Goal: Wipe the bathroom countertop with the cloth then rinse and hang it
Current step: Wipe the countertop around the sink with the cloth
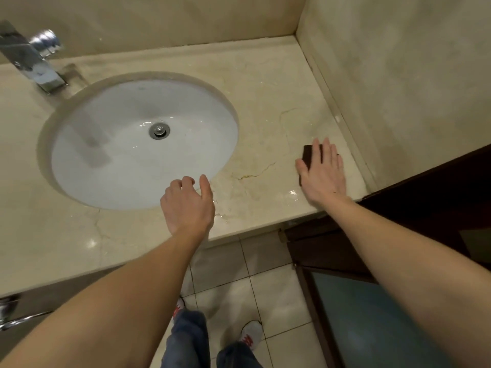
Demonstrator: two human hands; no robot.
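A dark brown folded cloth [309, 153] lies on the beige marble countertop [265, 102] near its right end. My right hand [322, 173] presses flat on the cloth with fingers spread, covering most of it. Only the cloth's far left corner and left edge show. My left hand [187, 205] hovers over the counter's front strip beside the white oval sink [111, 168], fingers loosely curled and holding nothing. The counter looks wet and shiny near the front edge.
A chrome faucet [32, 62] stands at the back left of the sink, whose drain [159, 130] is in its middle. Marble walls close the back and right side. A dark wooden door frame [425, 203] stands at the right. Tiled floor and my feet lie below.
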